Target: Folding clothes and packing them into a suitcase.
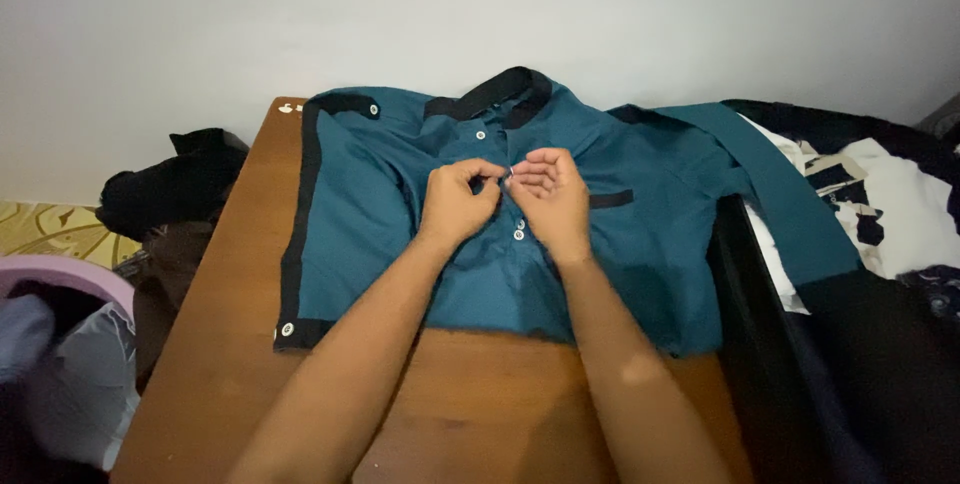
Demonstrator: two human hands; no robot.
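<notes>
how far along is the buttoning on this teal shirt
The teal shirt already lies spread flat, front up, on the wooden table. The top button near the black collar looks set in place. The left hand and right hand pinch the placket together at a button between them. Two white buttons just below show on the placket; whether they are fastened cannot be told.

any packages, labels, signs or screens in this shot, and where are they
None can be made out: no package, label, sign or screen.
Teal shirt: flat on the wooden table, black trim, white buttons, no tag showing.
Left hand and right hand: fingers pinched at the shirt's button strip.
Patterned black-and-white cloth: at the right, a print, not a label.
</notes>
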